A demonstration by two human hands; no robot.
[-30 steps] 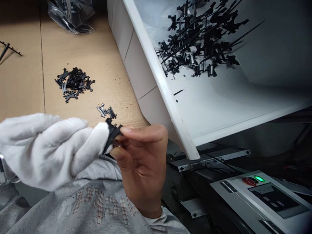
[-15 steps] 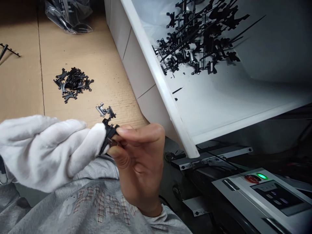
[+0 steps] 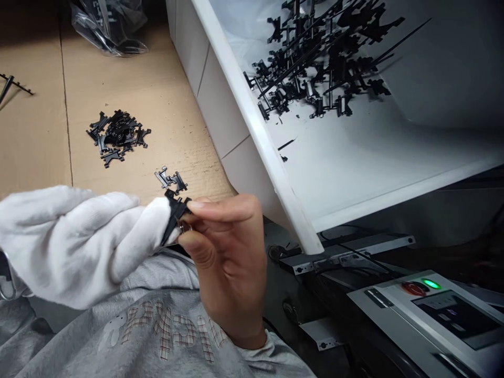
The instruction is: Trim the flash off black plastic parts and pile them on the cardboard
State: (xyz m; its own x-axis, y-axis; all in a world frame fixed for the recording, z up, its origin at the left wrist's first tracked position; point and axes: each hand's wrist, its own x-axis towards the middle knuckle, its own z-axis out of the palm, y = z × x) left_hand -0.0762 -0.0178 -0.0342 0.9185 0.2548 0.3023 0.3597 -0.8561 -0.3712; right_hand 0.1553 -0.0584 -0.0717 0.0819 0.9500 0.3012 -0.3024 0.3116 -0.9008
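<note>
White-gloved left hand (image 3: 74, 247) and bare right fingers (image 3: 220, 210) pinch a black plastic part (image 3: 175, 214) from both sides, steadying it above a cardboard sheet (image 3: 35, 147).

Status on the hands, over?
Gloved left hand, bare right hand: both pinching black plastic part. Similar part lying just beyond on cardboard.

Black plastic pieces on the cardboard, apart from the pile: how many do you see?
2: a small piece just beyond the gloved left hand, and a thin toothed runner at the view's left edge. More may be hidden behind that hand.
</note>
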